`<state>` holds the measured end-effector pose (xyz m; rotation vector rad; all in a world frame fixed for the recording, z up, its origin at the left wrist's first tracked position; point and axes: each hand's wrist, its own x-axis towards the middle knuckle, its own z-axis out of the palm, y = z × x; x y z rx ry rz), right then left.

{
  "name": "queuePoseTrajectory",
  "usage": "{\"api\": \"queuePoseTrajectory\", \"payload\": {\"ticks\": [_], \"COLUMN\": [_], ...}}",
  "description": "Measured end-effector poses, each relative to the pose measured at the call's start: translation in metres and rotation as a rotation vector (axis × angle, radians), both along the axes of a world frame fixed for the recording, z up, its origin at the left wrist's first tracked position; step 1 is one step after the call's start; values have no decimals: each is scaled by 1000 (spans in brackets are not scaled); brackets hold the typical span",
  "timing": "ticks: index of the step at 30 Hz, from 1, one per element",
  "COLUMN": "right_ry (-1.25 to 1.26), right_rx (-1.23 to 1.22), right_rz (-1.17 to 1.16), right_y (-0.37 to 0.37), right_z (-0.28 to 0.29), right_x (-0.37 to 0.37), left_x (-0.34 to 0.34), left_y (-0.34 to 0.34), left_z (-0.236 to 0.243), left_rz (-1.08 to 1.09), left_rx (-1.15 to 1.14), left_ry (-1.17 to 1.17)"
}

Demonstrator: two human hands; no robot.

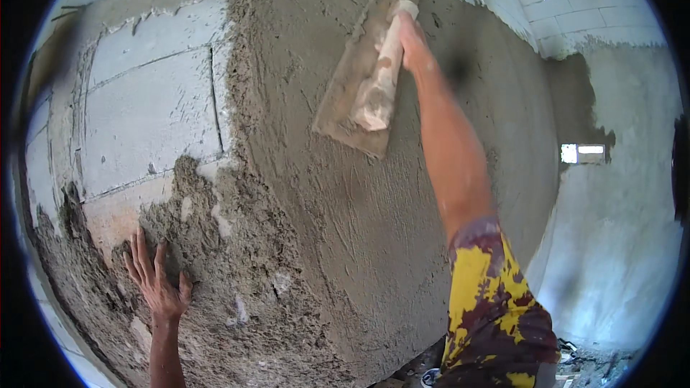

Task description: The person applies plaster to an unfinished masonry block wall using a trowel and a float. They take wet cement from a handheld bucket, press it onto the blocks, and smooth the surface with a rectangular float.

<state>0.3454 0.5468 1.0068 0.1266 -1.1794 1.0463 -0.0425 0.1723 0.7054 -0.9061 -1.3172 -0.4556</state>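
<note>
My right hand (411,34) grips the upper end of the pale, mortar-caked handle of a plastering float (345,93). The float's long flat blade lies tilted against the wet grey mortar (323,194) on the wall, high and right of the corner edge. On the other face, my left hand (157,280) rests with fingers spread on the rough mortar (237,273), just below a patch of bare block. Nothing is held in it. My right arm reaches up across the smoother mortar face.
Bare pale blocks (147,104) show at the upper left, bordered by rough mortar. Farther right stands a grey wall (611,244) with a small opening (582,153) and a darker damp patch. Unplastered blockwork (575,0) rises above it. Debris (596,366) lies on the floor at lower right.
</note>
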Motion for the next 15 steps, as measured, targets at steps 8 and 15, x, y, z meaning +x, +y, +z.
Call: {"api": "queuePoseTrajectory", "payload": {"ticks": [8,15], "right_ry": [-54,1], "right_rx": [3,180], "right_rz": [-253,-256], "right_y": [-72,-17], "right_z": [-115,38], "right_x": [-75,-17], "left_x": [-8,-3], "left_y": [-31,-5], "left_z": [-7,-3], "left_rz": [119,-34], "left_rx": [9,6], "left_ry": [-39,-50]}}
